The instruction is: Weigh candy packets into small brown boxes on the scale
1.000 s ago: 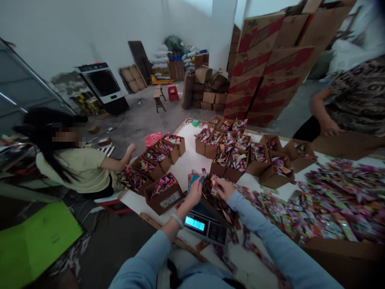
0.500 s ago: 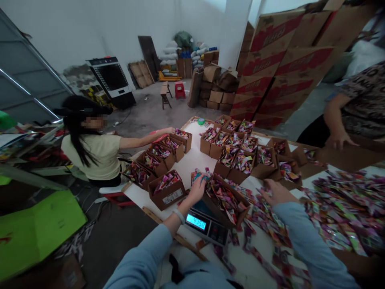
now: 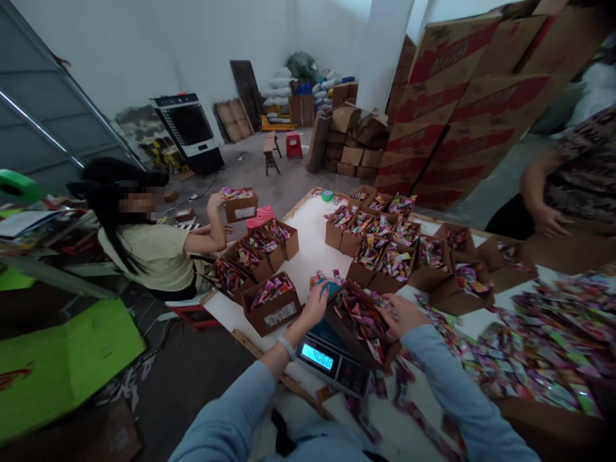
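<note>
A brown cardboard box (image 3: 350,335) full of colourful small packets sits on a digital scale (image 3: 332,366) whose lit display shows numbers. My left hand (image 3: 315,304) grips the box's far left corner. My right hand (image 3: 403,314) rests on the packets at the box's right side, fingers bent over some of them. A big loose heap of the same packets (image 3: 524,346) spreads over the white table (image 3: 312,256) to my right.
Several filled boxes (image 3: 385,250) stand in rows on the table. A seated person (image 3: 149,247) at the left lifts one filled box (image 3: 239,204). Another person (image 3: 568,186) stands at the right. Tall stacked cartons (image 3: 457,96) rise behind.
My right hand came back from the loose heap onto the box on the scale. The seated person lifted a filled box off the table. The scale reading dropped slightly.
</note>
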